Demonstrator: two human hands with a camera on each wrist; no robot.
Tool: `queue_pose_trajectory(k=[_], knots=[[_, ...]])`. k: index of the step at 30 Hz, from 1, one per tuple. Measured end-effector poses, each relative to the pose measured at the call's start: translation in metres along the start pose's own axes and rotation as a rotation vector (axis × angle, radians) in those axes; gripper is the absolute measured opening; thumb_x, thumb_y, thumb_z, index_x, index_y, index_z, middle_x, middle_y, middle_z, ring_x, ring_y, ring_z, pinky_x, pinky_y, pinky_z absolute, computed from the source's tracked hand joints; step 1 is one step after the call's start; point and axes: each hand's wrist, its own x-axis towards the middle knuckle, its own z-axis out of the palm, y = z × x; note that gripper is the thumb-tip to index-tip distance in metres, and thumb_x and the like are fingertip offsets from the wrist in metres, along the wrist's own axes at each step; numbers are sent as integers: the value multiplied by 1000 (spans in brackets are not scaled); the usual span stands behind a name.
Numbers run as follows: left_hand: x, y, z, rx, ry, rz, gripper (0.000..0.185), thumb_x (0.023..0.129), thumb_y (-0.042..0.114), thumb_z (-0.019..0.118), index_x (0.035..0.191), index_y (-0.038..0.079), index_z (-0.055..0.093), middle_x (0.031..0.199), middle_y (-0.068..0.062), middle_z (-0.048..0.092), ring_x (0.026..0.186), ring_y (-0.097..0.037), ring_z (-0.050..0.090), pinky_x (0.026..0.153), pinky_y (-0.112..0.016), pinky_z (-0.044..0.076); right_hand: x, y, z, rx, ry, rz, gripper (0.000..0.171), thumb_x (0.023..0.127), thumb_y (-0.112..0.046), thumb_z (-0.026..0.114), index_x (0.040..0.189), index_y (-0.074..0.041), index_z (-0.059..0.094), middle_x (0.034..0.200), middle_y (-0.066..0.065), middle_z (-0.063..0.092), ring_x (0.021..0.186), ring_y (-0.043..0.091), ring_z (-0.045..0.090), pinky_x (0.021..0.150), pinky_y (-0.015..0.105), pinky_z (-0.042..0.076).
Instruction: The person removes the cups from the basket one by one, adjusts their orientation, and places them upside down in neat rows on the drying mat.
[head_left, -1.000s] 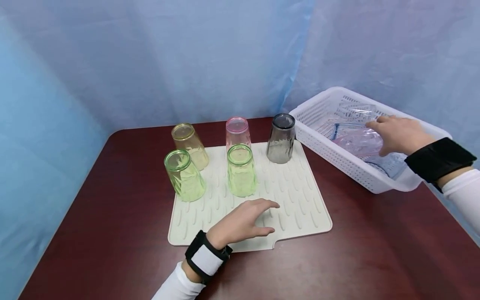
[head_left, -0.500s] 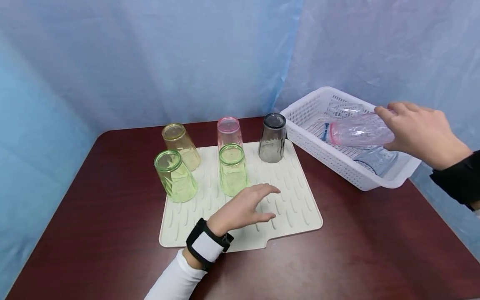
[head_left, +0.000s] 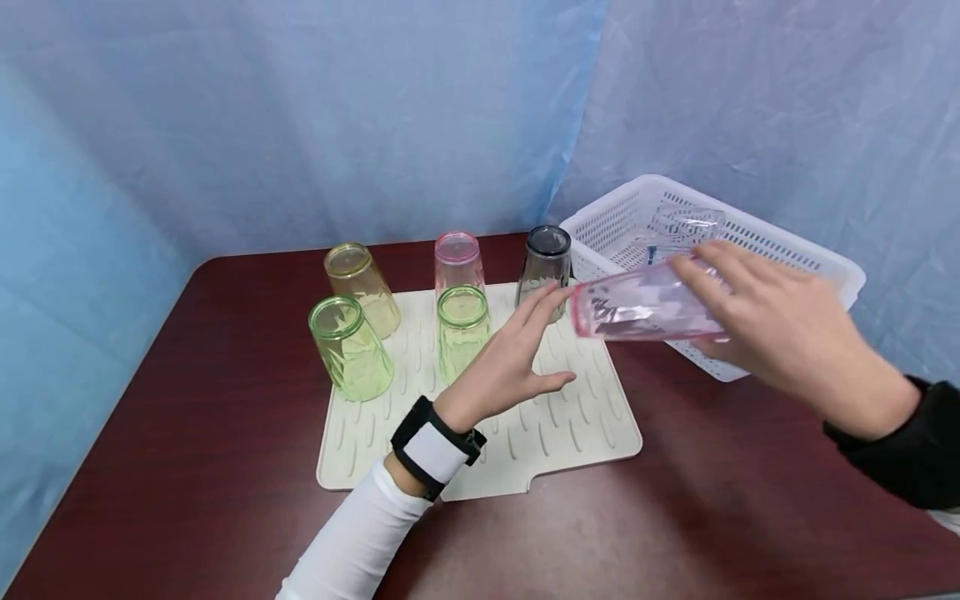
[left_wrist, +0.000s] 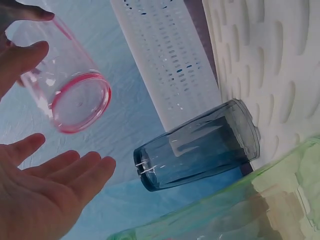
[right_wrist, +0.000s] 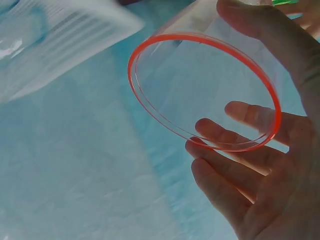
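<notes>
My right hand [head_left: 787, 333] grips a clear pink-tinted drinking glass [head_left: 637, 307] near its open end. The glass lies nearly level above the mat's right side, its pink base pointing left; its open rim shows in the right wrist view. Close to that base, my left hand [head_left: 510, 358] is held over the white ribbed drying mat [head_left: 585, 425], fingers extended and thumb apart, holding nothing. Upside down on the mat stand two green glasses [head_left: 352, 358], a yellow glass [head_left: 363, 283], another pink glass [head_left: 459, 262] and a grey glass [left_wrist: 195, 147], the last partly behind my left fingers.
A white perforated plastic basket [head_left: 832, 267] stands at the back right, with clear glassware [head_left: 686, 225] inside; my right hand and the glass cover part of it. Dark reddish wood table [head_left: 187, 417] surrounds the mat. Blue cloth [head_left: 375, 108] hangs behind.
My right hand has taken the pink glass from the basket and carried it left toward the mat. My left hand has risen up and to the right, nearer the glass.
</notes>
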Motion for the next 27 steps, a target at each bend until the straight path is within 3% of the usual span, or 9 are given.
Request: queue_pose_trajectory(k=[5, 10, 13, 17, 22, 27], knots=[[-3, -3, 3, 15, -2, -18, 95, 76, 18, 84, 149, 5, 26, 151, -17, 27, 137, -24, 32, 101, -36, 41, 8, -29, 7, 29, -26, -29, 97, 48, -18, 94, 133, 0, 52, 124, 27, 56, 111, 43, 55, 78, 55, 49], [-9, -8, 3, 4, 0, 0, 84, 77, 17, 83, 144, 4, 35, 139, -13, 44, 124, -21, 45, 99, -34, 41, 13, -42, 15, 61, 17, -67, 91, 52, -23, 93, 131, -2, 54, 120, 24, 60, 108, 41, 58, 74, 53, 52], [-13, -10, 1, 15, 7, 20, 78, 78, 16, 83, 142, 5, 40, 131, -11, 51, 116, -21, 50, 96, -34, 43, 11, -45, 23, 93, 29, -48, 89, 55, -27, 92, 131, -3, 54, 120, 23, 60, 107, 41, 58, 73, 54, 52], [-17, -11, -2, 66, 13, 20, 77, 77, 15, 83, 142, 6, 42, 127, -12, 53, 113, -23, 51, 93, -37, 45, 8, -51, 38, 118, 38, -12, 86, 59, -25, 90, 131, 1, 52, 122, 26, 57, 113, 44, 54, 84, 55, 48], [-18, -7, -4, 207, -15, -19, 75, 78, 13, 81, 141, 4, 42, 130, -14, 51, 116, -28, 49, 92, -39, 46, 8, -63, 55, 93, -17, 43, 103, 53, -28, 93, 136, 8, 43, 128, 31, 50, 124, 45, 43, 105, 53, 32], [-16, 3, -4, 404, -76, -30, 74, 77, 14, 81, 140, 2, 44, 128, -16, 52, 113, -31, 51, 87, -39, 50, 12, -79, 70, 101, -33, 116, 116, 48, -34, 96, 138, 12, 38, 133, 31, 46, 128, 42, 40, 108, 52, 28]])
